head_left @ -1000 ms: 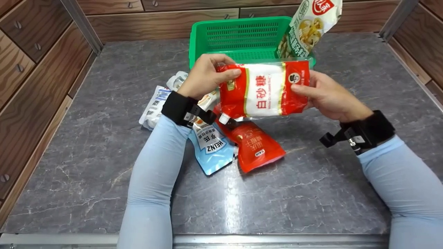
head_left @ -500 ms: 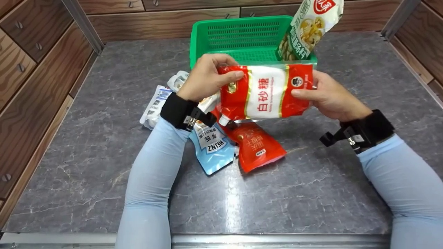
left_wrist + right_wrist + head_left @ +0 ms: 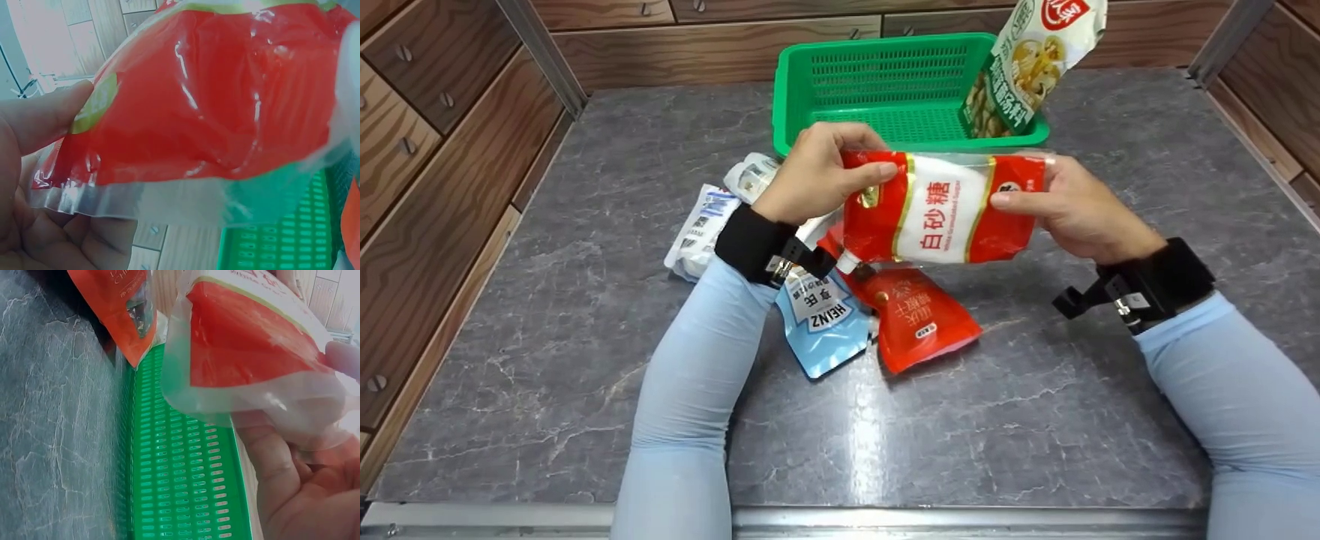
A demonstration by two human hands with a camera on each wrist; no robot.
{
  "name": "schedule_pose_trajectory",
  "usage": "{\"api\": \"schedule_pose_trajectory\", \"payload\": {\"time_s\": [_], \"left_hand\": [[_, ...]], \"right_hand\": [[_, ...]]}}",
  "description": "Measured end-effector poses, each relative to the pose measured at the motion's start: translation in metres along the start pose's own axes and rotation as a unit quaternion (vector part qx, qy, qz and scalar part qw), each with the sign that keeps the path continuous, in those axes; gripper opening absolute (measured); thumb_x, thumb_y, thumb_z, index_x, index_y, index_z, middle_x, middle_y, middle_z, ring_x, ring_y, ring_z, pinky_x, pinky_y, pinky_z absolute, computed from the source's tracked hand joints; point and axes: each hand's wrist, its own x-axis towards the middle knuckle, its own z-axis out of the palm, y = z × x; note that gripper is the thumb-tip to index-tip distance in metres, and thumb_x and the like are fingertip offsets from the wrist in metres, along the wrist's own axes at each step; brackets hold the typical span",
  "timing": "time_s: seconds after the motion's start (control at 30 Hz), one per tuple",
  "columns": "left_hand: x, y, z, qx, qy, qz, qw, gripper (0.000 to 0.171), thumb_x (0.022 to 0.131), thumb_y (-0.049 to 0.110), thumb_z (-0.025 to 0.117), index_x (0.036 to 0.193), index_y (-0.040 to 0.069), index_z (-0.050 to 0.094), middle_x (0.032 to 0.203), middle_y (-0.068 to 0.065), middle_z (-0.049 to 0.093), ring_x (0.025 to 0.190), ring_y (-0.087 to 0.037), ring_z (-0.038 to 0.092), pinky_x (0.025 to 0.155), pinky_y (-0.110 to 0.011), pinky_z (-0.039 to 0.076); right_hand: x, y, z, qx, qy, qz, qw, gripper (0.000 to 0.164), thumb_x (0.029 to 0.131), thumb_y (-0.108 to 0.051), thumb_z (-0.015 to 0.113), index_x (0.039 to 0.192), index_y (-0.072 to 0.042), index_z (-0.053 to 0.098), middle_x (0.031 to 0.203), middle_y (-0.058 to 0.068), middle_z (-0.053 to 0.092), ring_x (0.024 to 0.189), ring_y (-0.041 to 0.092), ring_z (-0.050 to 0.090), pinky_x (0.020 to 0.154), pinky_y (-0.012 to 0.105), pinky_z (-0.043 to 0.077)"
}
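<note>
Both hands hold up a red and white bag of white granulated sugar (image 3: 945, 210), one at each end, in front of the green basket. My left hand (image 3: 829, 169) pinches the bag's left end, thumb on the printed face; the left wrist view shows the thumb (image 3: 50, 115) on the red plastic and the fingers behind. My right hand (image 3: 1076, 206) pinches the other end, thumb on the front; in the right wrist view its fingers (image 3: 270, 461) lie under the clear edge. Below the sugar, a red pouch (image 3: 922, 319) and a blue Heinz pouch (image 3: 825, 322) lie on the table.
Behind the sugar stands the green basket (image 3: 885, 139), with a green and cream seasoning pouch (image 3: 1012, 82) leaning upright in its right end. White packages (image 3: 701, 232) lie left of the left wrist. Wood-patterned panels (image 3: 720, 56) enclose the grey table (image 3: 585, 337) at the back and sides.
The hands have lowered the sugar bag slightly toward me, showing more of the basket's front rim. The left hand has shifted a little to the right. The pouches on the table stay put.
</note>
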Motion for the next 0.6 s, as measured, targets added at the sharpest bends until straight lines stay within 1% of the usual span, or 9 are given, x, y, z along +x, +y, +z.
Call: {"api": "schedule_pose_trajectory", "payload": {"time_s": [0.13,0.33,0.47,0.6], "left_hand": [[0.0007,-0.0019,0.0002,-0.003,0.006,-0.011,0.9999,0.015,0.084,0.013,0.066,0.094,0.002,0.065,0.087,-0.008,0.063,0.073,-0.020,0.057,0.068,-0.028,0.054],[0.0011,-0.0033,0.0010,-0.048,0.021,-0.027,0.9983,0.021,0.083,0.013,0.066,0.101,0.003,0.060,0.094,-0.010,0.063,0.081,-0.020,0.059,0.073,-0.027,0.054],[0.0006,-0.0048,0.0011,-0.066,0.017,-0.020,0.9975,0.031,0.085,0.014,0.064,0.112,0.002,0.053,0.096,-0.012,0.062,0.084,-0.020,0.059,0.076,-0.028,0.053],[0.0017,-0.0073,0.0002,-0.080,0.013,-0.002,0.9967,0.039,0.086,0.018,0.063,0.119,0.003,0.048,0.094,-0.012,0.061,0.083,-0.020,0.059,0.076,-0.029,0.053]], "right_hand": [[0.0007,0.0004,0.0003,-0.005,0.000,0.000,1.000,0.039,0.087,0.009,0.051,0.125,0.007,0.043,0.113,0.021,0.059,0.098,0.030,0.060,0.082,0.037,0.051],[0.0007,-0.0011,0.0011,0.018,-0.001,-0.004,1.000,0.040,0.088,0.011,0.049,0.127,0.007,0.041,0.113,0.022,0.058,0.099,0.032,0.060,0.081,0.039,0.051],[-0.0008,-0.0032,0.0021,0.011,0.016,-0.011,1.000,0.042,0.088,0.010,0.050,0.128,0.007,0.040,0.115,0.023,0.057,0.098,0.032,0.060,0.080,0.039,0.051],[-0.0020,-0.0060,0.0028,0.006,0.033,-0.041,0.999,0.039,0.088,0.009,0.050,0.126,0.010,0.041,0.114,0.025,0.056,0.097,0.032,0.061,0.078,0.039,0.052]]}}
